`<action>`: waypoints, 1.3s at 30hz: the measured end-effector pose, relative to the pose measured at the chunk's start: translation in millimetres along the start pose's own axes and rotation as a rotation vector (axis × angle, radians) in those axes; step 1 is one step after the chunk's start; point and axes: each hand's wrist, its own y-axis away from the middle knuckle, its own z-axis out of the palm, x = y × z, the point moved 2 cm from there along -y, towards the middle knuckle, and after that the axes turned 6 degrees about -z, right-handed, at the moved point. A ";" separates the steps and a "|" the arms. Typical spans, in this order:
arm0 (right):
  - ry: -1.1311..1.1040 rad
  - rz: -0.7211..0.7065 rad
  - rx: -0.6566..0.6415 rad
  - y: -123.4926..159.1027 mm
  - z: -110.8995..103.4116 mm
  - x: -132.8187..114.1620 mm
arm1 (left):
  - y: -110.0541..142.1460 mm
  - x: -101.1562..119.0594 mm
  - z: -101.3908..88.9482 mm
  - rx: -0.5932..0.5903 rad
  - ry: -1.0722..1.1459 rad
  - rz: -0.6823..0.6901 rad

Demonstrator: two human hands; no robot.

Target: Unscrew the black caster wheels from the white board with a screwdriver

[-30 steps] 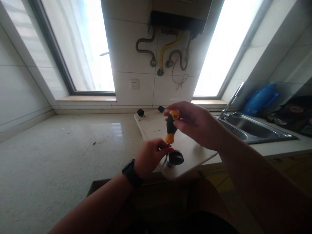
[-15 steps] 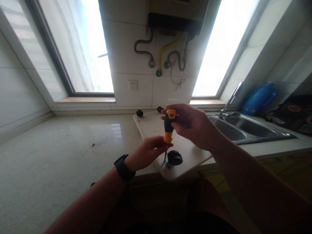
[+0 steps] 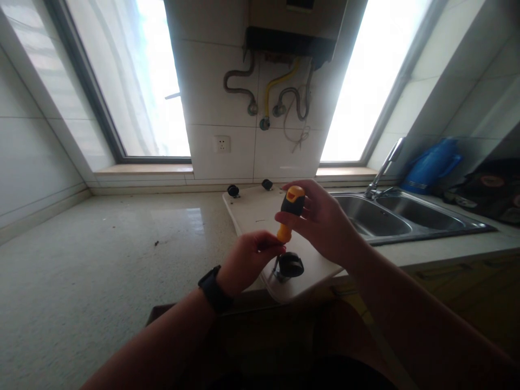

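A yellow and black screwdriver is gripped around its handle by my right hand. My left hand pinches its shaft just below the handle. The shaft slants down to the metal plate of a black caster wheel at the near corner of a white board. Whether the tip sits in a screw is too small to tell. Two more black casters, a left one and a right one, stand at the board's far edge.
The board lies on a speckled countertop, its near corner reaching past the front edge. A small dark piece lies left of it. To the right are a double steel sink with a faucet and a blue thermos.
My right hand has turned with the screwdriver, its handle now tilting further right and toward me. My left hand stays at the shaft, slightly shifted. The board and casters look unmoved.
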 end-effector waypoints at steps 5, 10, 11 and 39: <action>-0.132 0.057 0.062 7.0 3.0 10.2 | 1.9 -1.1 5.4 0.057 0.003 0.009; -0.168 0.025 0.003 7.1 4.5 11.9 | 0.1 -3.4 4.1 0.089 -0.017 0.031; -0.172 0.018 -0.006 6.2 4.4 11.9 | -0.7 -2.4 2.3 0.066 -0.033 0.030; -0.053 0.008 0.080 -4.0 0.2 1.7 | 0.9 -3.5 3.2 0.093 -0.072 -0.002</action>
